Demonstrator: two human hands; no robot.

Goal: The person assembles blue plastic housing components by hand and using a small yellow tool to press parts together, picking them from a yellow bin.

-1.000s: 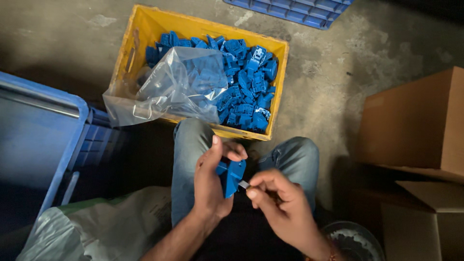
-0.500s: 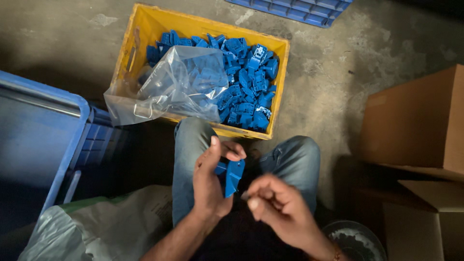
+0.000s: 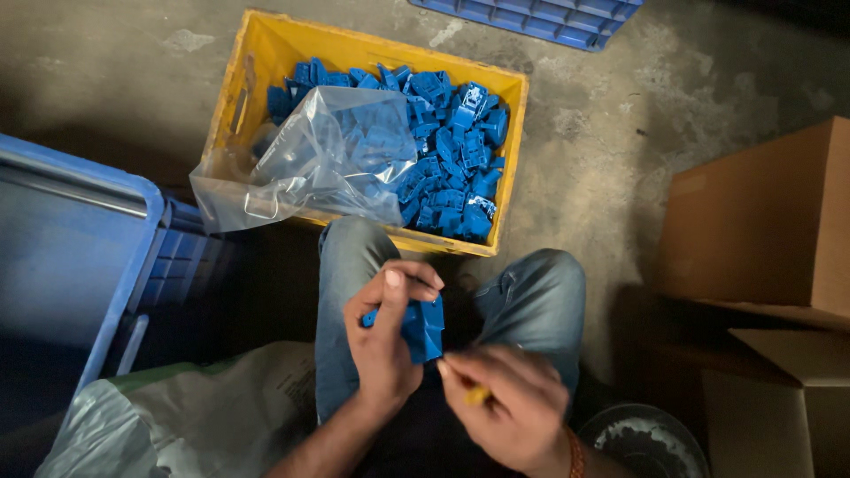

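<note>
A small blue plastic part [image 3: 421, 326] is held in the grip of the left hand [image 3: 382, 341], the thumb and curled fingers closed around it above the lap. Just beside it and slightly lower, the right hand [image 3: 512, 409] is closed around a small yellowish tool [image 3: 475, 396], of which only a short piece is seen between the fingers; its tip is turned toward the blue part, and whether the two touch cannot be told. A reddish band is worn on the right wrist. Both hands are held over knees clad in blue jeans [image 3: 531, 296]. Directly beyond the knees, on the concrete floor [image 3: 611, 159], a yellow crate [image 3: 243, 71] is set, filled with many more blue plastic parts [image 3: 452, 150] of the same kind. A crumpled clear plastic bag [image 3: 328, 159] is draped over the near left part of the crate and spills over its rim. To the left a large blue bin [image 3: 71, 248] is seen, and below it a pale sack [image 3: 195, 416] lies against the left leg. To the right, brown cardboard boxes [image 3: 761, 221] are stacked, with a round dark container [image 3: 646, 443] near the right elbow. A blue pallet-like piece [image 3: 540, 13] is seen at the top edge.
</note>
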